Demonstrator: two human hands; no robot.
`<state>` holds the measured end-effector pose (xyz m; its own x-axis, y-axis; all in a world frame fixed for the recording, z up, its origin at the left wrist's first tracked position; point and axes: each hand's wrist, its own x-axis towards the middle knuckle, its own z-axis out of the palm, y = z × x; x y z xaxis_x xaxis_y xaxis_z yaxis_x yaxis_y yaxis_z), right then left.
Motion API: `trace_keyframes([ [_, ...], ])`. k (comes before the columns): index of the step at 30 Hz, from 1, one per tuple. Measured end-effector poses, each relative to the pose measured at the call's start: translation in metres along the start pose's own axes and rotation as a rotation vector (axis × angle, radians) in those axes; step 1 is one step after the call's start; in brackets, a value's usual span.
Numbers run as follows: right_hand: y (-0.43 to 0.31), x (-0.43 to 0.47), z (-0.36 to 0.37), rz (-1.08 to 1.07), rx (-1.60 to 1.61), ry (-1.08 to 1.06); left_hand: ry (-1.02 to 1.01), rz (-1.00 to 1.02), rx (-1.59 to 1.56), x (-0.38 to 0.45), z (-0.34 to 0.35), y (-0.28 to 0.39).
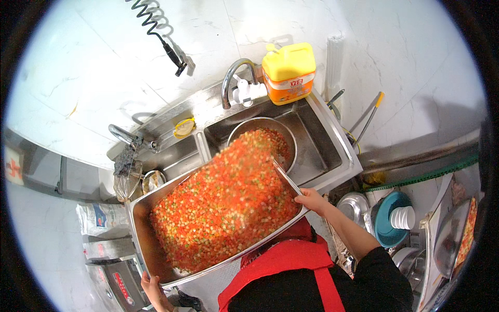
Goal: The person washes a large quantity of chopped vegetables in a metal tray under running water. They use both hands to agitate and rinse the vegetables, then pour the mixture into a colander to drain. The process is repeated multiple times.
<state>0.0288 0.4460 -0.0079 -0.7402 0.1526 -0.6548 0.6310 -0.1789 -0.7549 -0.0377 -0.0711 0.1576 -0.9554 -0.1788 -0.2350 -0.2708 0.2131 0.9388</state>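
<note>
A deep rectangular stainless steel pan is tilted towards the sink, held by my left hand at its lower left corner and my right hand at its right edge. Diced mixed vegetables, orange, pale yellow and green, fill much of it and spill over its far edge. They fall into a round metal bowl or strainer standing in the right basin of the steel sink. More diced vegetables show inside that round vessel. The pan hides part of the sink's front.
A yellow detergent jug stands behind the right basin, beside a curved faucet. Left are another faucet, a wire strainer and a white sack. On the right are a teal basin and metal bowls.
</note>
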Motion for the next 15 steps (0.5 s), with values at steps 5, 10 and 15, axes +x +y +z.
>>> trace_keyframes([
  [5,0.002,0.003,-0.001,-0.014,0.07,-0.026,0.005,0.007,0.002,0.003,0.001,0.005],
  [10,-0.001,0.004,-0.005,-0.047,0.044,-0.033,0.013,0.003,0.039,0.001,0.001,0.01],
  [15,-0.003,0.004,-0.006,-0.048,0.061,-0.049,0.003,0.011,0.048,-0.007,0.003,0.012],
])
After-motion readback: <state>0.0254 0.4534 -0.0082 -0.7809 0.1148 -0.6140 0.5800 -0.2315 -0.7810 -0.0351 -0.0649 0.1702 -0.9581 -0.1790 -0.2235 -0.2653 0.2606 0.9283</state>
